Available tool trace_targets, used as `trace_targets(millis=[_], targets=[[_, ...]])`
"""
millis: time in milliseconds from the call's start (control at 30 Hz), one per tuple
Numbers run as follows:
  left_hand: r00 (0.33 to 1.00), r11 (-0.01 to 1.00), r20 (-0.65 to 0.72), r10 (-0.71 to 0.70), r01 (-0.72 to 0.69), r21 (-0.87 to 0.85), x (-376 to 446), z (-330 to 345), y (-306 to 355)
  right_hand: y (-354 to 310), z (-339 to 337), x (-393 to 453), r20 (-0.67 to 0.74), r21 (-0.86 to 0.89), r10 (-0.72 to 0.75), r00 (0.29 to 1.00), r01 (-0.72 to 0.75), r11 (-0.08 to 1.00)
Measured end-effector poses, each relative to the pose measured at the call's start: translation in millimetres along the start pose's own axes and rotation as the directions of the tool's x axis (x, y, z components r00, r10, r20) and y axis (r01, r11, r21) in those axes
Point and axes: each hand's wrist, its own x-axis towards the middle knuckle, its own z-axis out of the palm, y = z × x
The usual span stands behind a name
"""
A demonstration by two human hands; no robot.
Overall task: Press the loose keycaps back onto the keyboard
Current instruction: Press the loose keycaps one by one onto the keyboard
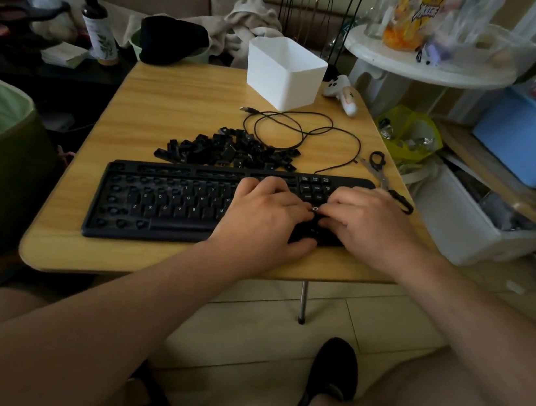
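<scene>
The black keyboard [164, 203] lies near the front edge of the wooden bench [184, 106]. Many of its sockets are bare, mostly along its left side and top row, while the middle letter rows already carry caps. Both hands are over the right part of the keyboard. The left hand [265, 216] lies palm down with bent fingers, and its thumb rests at the front edge of the keyboard. The right hand [366, 222] has its fingers curled toward a small keycap [315, 208] with a white mark, between the two hands; I cannot tell which hand really grips it.

Just behind the keyboard is the pile of loose keycaps [229, 151]. Behind the pile lies the coiled black cable [303, 129], and further back stands a white box [285, 72]. Scissors [387, 181] lie at the right end of the keyboard, touching the right hand's side.
</scene>
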Motion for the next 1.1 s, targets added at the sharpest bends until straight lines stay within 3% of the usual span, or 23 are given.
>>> trace_targets(millis=[133,267,367,500,633,767,933,1100], targets=[[1.000,1.000,-0.004,0.010,-0.010,0.014,-2,-1,2,-1,-4,0,0.041,0.028,0.031,0.999,-0.033,0.999],[1.000,1.000,-0.010,-0.005,0.005,0.010,-3,-2,4,-9,-16,-1,0.191,-0.050,0.061,0.980,-0.052,0.997],[0.996,1.000,0.088,0.027,-0.027,-0.001,3,-11,1,-16,-26,12,0.300,-0.058,0.161,0.940,-0.151,0.987],[0.964,0.999,0.264,0.016,-0.006,-0.037,22,-33,-28,-17,-26,42,0.230,0.244,0.316,0.920,-0.369,0.897],[0.964,0.966,0.156,-0.214,0.232,-0.112,35,-58,-71,-19,-9,82,0.184,0.343,0.408,0.894,-0.447,0.826],[0.905,0.889,0.150,-0.399,0.422,-0.180,40,-73,-100,-18,13,114,0.209,0.300,0.456,0.865,-0.500,0.812],[0.896,0.876,0.178,-0.407,0.438,-0.202,45,-68,-106,-26,25,130,0.169,0.155,0.513,0.842,-0.537,0.829],[0.894,0.878,0.211,-0.396,0.436,-0.197,44,-62,-106,-29,26,140,0.164,0.123,0.514,0.842,-0.534,0.836]])
